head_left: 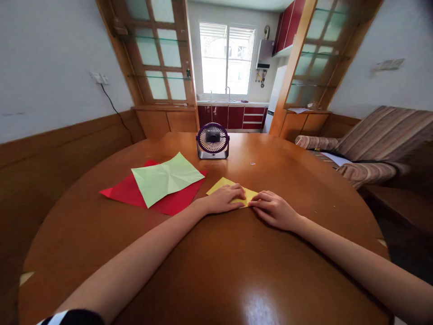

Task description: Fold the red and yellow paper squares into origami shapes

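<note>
A folded sheet of yellow paper (249,194) lies flat on the table, partly covered by my hands. My left hand (223,198) rests across its middle, fingers bent and pressing it down. At the paper's right corner, my right hand (275,211) has its thumb and fingers together on the edge. To the left, a creased light green sheet (169,178) lies on top of a red sheet (123,192); neither is touched by my hands.
A small purple fan (213,138) stands on the round wooden table (209,271), beyond the papers. A striped armchair (382,140) is at the right, past the table's edge. Behind are wooden cabinets (165,119) and a kitchen window (226,58).
</note>
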